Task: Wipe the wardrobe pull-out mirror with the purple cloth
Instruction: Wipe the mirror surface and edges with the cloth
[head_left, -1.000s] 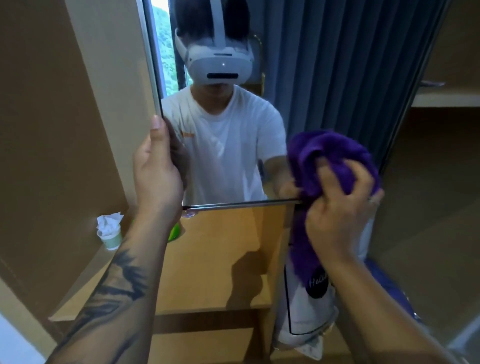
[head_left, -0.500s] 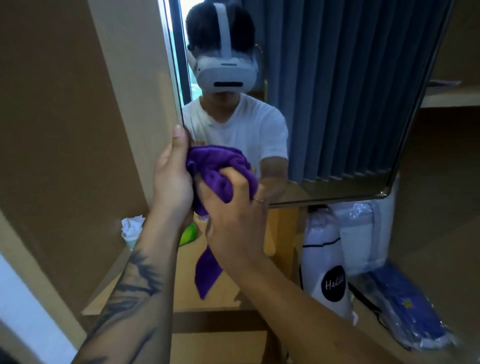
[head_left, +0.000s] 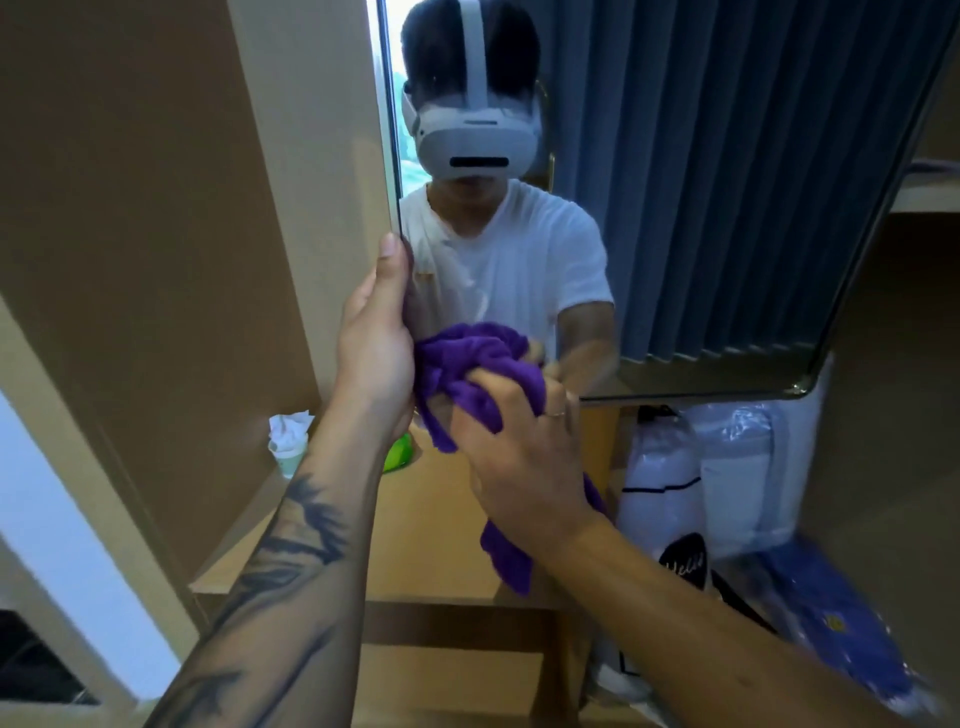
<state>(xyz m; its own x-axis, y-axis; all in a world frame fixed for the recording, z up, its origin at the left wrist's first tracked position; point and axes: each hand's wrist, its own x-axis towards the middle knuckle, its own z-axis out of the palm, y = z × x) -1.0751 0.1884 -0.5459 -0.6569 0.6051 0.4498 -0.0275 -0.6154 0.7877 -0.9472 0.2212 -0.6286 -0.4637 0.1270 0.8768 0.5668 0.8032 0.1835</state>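
Down at seven o'clock a paper cup stuffed with tissue — a green object just beside it on the wooden shelf; plastic-wrapped white bundles at four o'clock.

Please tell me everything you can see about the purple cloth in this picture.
The purple cloth is a soft, fluffy fabric that looks like microfibre, deep violet in colour. It is bunched into a wad, not spread flat. The right hand grips it with curled fingers and holds it against the lower left corner of the mirror. One loose end hangs down below the wrist. The left hand, which holds the mirror's left edge, lies right beside the wad and appears to touch it.
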